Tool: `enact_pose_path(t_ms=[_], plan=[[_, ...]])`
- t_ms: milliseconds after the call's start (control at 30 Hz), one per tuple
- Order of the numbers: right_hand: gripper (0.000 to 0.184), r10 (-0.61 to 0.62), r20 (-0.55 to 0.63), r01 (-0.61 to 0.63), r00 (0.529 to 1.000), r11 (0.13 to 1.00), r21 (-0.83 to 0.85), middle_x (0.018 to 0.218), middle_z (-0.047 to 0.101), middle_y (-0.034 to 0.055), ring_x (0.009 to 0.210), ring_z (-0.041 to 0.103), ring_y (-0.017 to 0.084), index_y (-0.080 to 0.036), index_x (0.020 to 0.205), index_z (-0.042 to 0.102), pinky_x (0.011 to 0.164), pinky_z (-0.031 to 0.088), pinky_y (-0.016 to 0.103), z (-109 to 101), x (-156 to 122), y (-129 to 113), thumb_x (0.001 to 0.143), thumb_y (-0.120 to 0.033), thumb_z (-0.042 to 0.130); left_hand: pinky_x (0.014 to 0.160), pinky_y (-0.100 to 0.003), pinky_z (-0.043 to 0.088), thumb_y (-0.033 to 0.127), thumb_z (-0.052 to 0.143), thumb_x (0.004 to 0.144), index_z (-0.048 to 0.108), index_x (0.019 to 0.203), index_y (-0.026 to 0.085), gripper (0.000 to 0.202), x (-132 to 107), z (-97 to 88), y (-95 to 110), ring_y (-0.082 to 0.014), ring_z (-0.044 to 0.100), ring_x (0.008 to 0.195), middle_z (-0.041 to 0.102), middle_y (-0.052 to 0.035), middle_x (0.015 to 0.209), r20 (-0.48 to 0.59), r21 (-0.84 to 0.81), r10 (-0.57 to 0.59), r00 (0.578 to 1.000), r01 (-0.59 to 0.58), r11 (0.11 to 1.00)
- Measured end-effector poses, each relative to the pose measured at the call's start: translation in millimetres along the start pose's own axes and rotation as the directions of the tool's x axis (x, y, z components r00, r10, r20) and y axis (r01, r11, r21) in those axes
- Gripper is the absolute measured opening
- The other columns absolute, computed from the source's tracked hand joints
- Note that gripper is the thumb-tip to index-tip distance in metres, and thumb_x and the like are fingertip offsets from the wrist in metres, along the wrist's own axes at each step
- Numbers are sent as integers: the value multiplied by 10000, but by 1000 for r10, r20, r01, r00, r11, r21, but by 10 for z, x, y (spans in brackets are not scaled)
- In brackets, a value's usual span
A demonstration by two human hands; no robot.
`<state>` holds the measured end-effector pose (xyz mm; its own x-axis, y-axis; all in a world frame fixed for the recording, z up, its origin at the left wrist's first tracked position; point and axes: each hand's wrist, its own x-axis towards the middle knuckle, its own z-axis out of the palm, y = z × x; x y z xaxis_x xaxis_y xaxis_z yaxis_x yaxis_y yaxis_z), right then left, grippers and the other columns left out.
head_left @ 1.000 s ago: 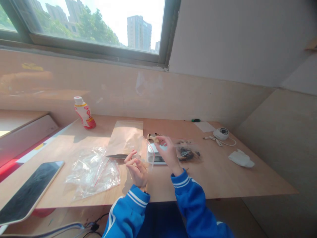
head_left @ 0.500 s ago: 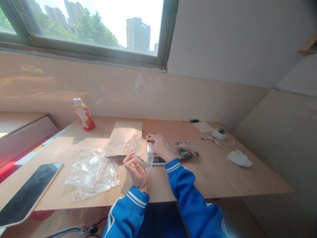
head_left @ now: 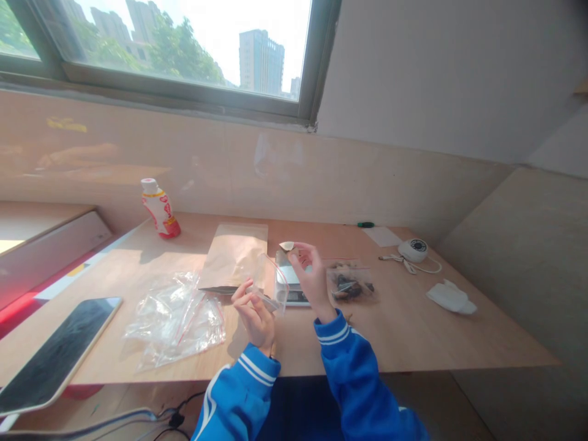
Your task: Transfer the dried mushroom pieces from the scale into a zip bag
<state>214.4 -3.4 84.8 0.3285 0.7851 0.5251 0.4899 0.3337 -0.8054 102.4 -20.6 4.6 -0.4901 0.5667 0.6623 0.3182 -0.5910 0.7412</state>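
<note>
My left hand (head_left: 254, 316) is closed on a small clear zip bag (head_left: 277, 283) with a red strip, its mouth turned toward my right hand. Between the thumb and fingers of my right hand (head_left: 312, 275) is a pale slice with a dark edge (head_left: 287, 246), perhaps dried mushroom. That hand is raised above a small digital scale (head_left: 285, 275), whose plate and display it partly hides. To the right of the scale lies a clear zip bag of dark dried pieces (head_left: 351, 285). Behind my left hand, a brown paper bag (head_left: 234, 254) lies flat.
Empty clear zip bags (head_left: 177, 321) lie left, beside a large phone (head_left: 59, 349) at the table edge. A red-and-white bottle (head_left: 160, 209) stands at the back. On the right are a white dome camera (head_left: 412, 250), a crumpled tissue (head_left: 451, 297) and a green-handled tool (head_left: 366, 225).
My right hand has lifted up from the scale with the pale slice in its fingertips. My left hand keeps holding the small bag in nearly the same place.
</note>
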Motion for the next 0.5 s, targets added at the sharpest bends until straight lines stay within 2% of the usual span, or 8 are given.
enact_pose_path(t_ms=[67,167,233,367,433,500], plan=[[248,-55,-10,55,998,997,60,932,655,47,762,579,147,-190,1081,593,705,477,279,-49,-109,-155,871,-311,539,916,-390,445,238,370,939,414,877,193,89,10,-4,1,-180,543,1085,542,-104,1090,10,4,27,1000,-27,1000],[209,-245,170,240,955,969,51,961,676,35,839,596,163,-222,1060,628,792,479,314,-66,-236,-240,871,-259,546,902,-389,453,223,362,939,400,885,193,72,26,-4,16,-177,544,1069,534,-101,1082,-13,13,33,999,-33,999],[204,-310,237,310,921,950,38,1003,678,37,954,592,178,-232,1050,640,876,458,337,-59,-241,-173,891,-241,512,890,-393,455,219,358,940,393,879,192,74,29,-1,26,-177,550,1048,534,-98,1066,-46,18,14,999,-13,1000],[275,-227,127,246,966,957,-155,1129,636,76,1102,540,189,-200,1097,624,982,395,362,-33,-8,234,926,-232,411,888,-380,445,217,351,942,386,870,191,84,11,-1,16,-176,551,1040,536,-98,1075,-37,29,-16,999,17,999],[348,-156,183,211,971,917,-337,1283,548,116,1210,461,238,-177,1204,575,1027,345,407,-11,166,498,885,-281,483,891,-375,442,225,348,943,384,873,192,85,2,-3,2,-175,549,1042,535,-98,1081,-27,32,-23,999,23,999],[490,-33,297,179,954,858,-481,1374,467,144,1266,397,282,-156,1304,497,1036,318,442,17,304,719,848,-331,543,895,-381,439,236,345,944,381,875,192,90,0,-3,-6,-177,546,1045,533,-99,1081,-30,34,-32,999,33,999]])
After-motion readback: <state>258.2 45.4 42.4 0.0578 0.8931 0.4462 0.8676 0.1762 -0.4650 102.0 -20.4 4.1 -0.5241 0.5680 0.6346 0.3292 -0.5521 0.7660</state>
